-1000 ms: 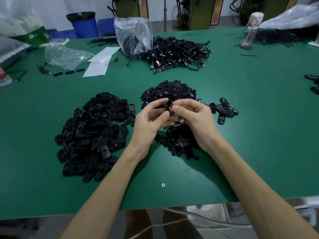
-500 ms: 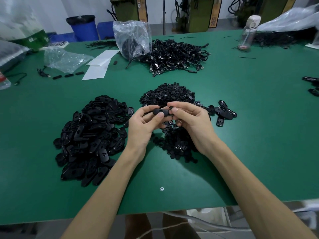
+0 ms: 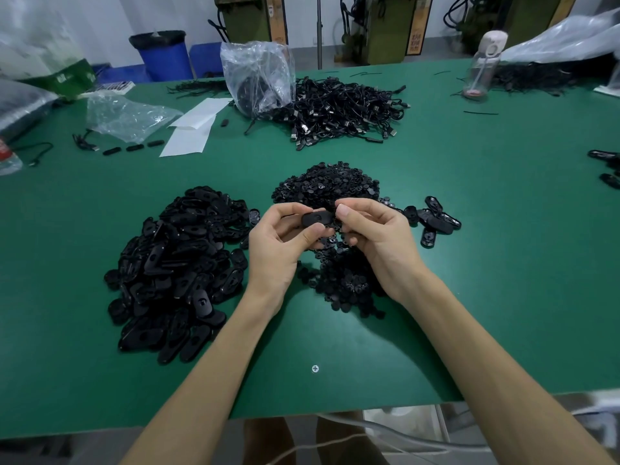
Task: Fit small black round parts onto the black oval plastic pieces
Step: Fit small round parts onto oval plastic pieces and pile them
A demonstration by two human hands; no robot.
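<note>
My left hand (image 3: 280, 250) holds a black oval plastic piece (image 3: 317, 218) between thumb and fingers, above the middle of the table. My right hand (image 3: 372, 236) pinches the oval piece's right end with thumb and forefinger; any round part there is hidden by the fingertips. A big heap of oval pieces (image 3: 177, 266) lies to the left. A heap of small black round parts (image 3: 327, 187) lies just beyond my hands, and more round parts (image 3: 345, 283) lie under my wrists. A few oval pieces with round parts fitted (image 3: 432, 219) lie to the right.
The green table (image 3: 503, 263) also carries a pile of black cables (image 3: 342, 110), a clear plastic bag (image 3: 260, 73), another flat bag (image 3: 124, 117), white paper (image 3: 193, 129) and a water bottle (image 3: 483, 67) at the far right. A screw head (image 3: 315, 368) sits near the front edge.
The oval piece has turned from edge-on to lying sideways between both hands. My hands stayed in the same place over the round parts.
</note>
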